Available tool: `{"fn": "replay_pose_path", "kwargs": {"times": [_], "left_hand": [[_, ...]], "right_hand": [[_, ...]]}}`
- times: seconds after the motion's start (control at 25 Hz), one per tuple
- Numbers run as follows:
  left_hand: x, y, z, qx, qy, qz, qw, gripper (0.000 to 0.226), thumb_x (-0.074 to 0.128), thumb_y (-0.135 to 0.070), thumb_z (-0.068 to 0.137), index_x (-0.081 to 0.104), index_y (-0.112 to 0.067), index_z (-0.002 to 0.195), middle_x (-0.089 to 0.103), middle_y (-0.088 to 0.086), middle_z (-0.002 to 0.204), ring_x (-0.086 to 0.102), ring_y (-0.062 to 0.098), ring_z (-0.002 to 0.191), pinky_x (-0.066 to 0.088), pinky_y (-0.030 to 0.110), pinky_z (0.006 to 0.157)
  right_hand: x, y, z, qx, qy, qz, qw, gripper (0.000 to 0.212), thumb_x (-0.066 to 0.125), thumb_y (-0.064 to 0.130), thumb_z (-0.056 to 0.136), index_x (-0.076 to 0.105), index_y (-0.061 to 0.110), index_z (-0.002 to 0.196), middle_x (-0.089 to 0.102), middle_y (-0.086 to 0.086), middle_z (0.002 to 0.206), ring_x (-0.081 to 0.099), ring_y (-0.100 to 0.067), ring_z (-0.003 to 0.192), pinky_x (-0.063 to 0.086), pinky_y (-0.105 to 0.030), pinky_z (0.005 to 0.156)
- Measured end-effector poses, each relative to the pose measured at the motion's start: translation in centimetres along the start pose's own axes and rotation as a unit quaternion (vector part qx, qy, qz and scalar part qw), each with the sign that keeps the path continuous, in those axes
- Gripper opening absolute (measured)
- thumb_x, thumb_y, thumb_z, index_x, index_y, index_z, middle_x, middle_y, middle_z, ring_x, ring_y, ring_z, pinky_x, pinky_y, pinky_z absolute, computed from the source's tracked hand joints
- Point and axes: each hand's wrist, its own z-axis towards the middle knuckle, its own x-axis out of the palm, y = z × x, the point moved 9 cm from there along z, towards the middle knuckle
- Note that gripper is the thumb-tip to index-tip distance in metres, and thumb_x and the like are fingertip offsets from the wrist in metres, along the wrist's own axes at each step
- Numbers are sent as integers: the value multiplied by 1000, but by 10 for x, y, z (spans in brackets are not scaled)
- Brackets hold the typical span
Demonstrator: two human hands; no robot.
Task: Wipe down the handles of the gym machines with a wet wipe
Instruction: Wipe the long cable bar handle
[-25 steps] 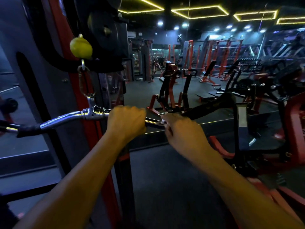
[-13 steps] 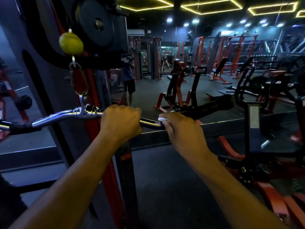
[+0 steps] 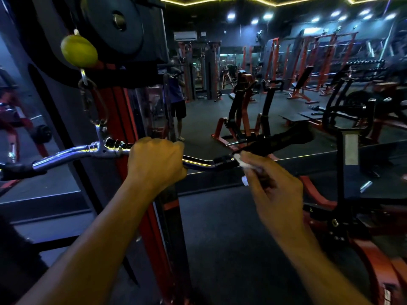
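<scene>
You have a yellow ball (image 3: 79,51) hanging just below-left of the black weight plate (image 3: 112,25). Right of that plate, a person in shorts (image 3: 177,93) stands further back, with orange racks (image 3: 308,60) beyond.

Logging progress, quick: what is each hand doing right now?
Left hand: closed around the chrome bar.
Right hand: holding the white wipe against the black grip.

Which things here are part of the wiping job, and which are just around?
Part of the job:
left hand, gripping the pulldown bar
right hand, holding the wet wipe
black rubber grip

Just around:
yellow ball
carabiner
weight plate
person standing
</scene>
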Motion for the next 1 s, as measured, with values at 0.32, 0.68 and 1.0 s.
{"fn": "replay_pose_path", "kwargs": {"times": [0.32, 0.68, 1.0], "left_hand": [[3, -4, -2, 4, 7, 24, 1000, 22, 50, -50, 92, 48, -29, 85, 52, -8, 70, 45, 15, 64, 34, 31, 65], [9, -2, -1, 5, 15, 47, 999, 34, 53, -58, 93, 41, -29, 78, 38, -8, 59, 42, 13, 56, 33, 30, 60], [4, -8, 0, 2, 30, 32, 999, 24, 56, -45, 90, 46, -27, 78, 37, -8, 59, 48, 16, 59, 35, 30, 61]], "right_hand": [[106, -71, -31, 473, -79, 579, 660, 24, 54, 10, 100, 67, 5, 119, 72, -16, 118, 71, -25, 108, 58, -34, 88], [108, -66, -39, 443, -33, 618, 648, 31, 51, 0, 98, 59, -2, 128, 65, -22, 131, 66, -30, 119, 58, -36, 94], [29, 18, -12, -109, -35, -70, 991, 30, 69, 21, 89, 71, 12, 118, 69, -1, 120, 55, -19, 121, 48, -34, 103]]}}
